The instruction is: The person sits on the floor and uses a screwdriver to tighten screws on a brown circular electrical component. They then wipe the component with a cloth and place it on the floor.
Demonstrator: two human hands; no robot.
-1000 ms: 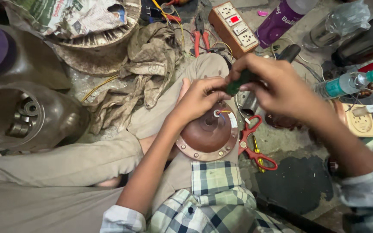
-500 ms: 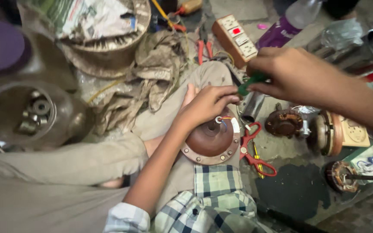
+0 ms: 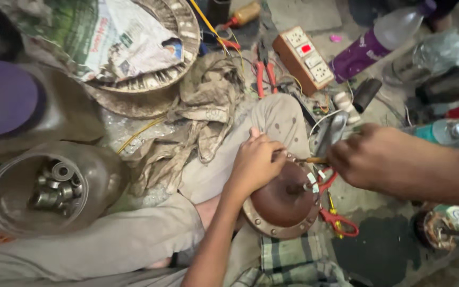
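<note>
— How do the hands sit?
— The left hand (image 3: 255,162) curls over the rim of the round, rusty-brown metal cover (image 3: 282,204) resting on the lap. The right hand (image 3: 370,159) is closed around a thin screwdriver (image 3: 310,160), its tip at the cover's top edge.
— Nearby?
— A crumpled rag (image 3: 203,114) and red-handled scissors (image 3: 338,219) on the floor.

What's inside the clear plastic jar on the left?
The clear jar holds loose metal bearings and rings, piled at the bottom. Whatever lies beneath that pile is covered and cannot be seen.
</note>
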